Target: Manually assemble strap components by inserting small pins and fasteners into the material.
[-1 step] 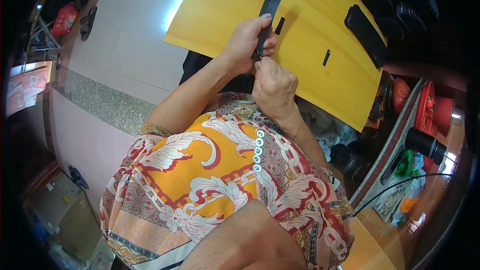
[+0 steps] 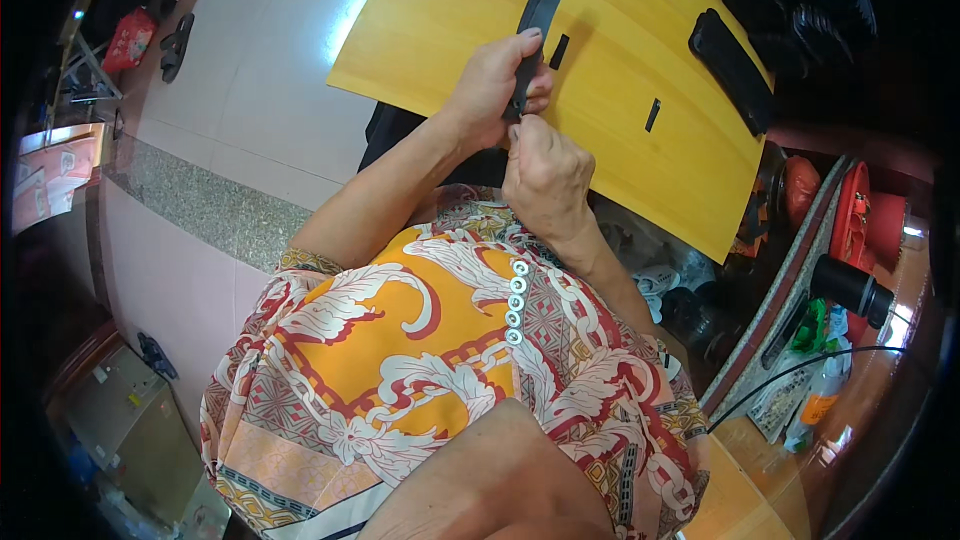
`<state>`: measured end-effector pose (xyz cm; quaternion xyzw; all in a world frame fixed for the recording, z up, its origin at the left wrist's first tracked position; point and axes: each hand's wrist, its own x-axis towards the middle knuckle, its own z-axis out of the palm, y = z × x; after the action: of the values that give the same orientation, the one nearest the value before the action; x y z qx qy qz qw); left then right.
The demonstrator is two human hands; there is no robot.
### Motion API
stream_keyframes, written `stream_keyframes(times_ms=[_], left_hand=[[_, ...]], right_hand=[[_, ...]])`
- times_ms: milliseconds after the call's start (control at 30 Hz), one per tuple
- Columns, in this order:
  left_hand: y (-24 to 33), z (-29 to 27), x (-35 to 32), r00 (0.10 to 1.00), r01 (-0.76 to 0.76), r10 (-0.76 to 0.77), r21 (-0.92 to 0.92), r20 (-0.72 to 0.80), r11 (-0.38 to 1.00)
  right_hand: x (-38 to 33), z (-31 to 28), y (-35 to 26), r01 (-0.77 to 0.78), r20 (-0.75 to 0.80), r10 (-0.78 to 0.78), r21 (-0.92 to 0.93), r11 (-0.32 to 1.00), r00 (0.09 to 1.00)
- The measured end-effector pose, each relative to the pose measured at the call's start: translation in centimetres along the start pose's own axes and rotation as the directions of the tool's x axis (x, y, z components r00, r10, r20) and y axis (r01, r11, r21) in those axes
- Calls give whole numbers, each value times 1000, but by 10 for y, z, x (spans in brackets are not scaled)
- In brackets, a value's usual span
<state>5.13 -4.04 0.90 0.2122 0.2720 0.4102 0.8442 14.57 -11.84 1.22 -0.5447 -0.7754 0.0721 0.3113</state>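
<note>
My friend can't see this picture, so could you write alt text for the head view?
A person's left hand grips a long black strip above a yellow table, while the right hand appears to pinch its near end. Small black pieces and a dark pouch-like item lie on the table.

Bare forearms (image 2: 390, 182) converge forward, left hand (image 2: 490, 80) curled into a grip, right hand (image 2: 548, 172) bunched just beside it

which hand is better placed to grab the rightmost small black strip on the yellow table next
Probably the right hand: it is nearer that strip, though busy at the lower end of the dark band, which the left hand is wrapped around.
</note>
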Motion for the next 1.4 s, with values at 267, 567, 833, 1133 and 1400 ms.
stream_keyframes(times_ms=[267,567,833,1133,1400], left_hand=[[-4,0,-2,998,-52,52,-22,-24,998],[-5,-7,1,999,-38,37,-210,-6,977],[-8,-6,1,998,-49,42,-176,-42,983],[-13,0,0,985,-124,127,33,-117,992],[-10,-7,0,993,-62,72,103,-97,993]], right_hand=[[-3,1,-8,-13,16,13,58,998,1000],[5,-16,1,67,69,-65,-26,997,996],[4,-7,5,69,-43,-75,-124,990,996],[14,-7,23,258,-229,-296,-182,949,927],[23,-3,23,254,-268,-265,-76,964,926]])
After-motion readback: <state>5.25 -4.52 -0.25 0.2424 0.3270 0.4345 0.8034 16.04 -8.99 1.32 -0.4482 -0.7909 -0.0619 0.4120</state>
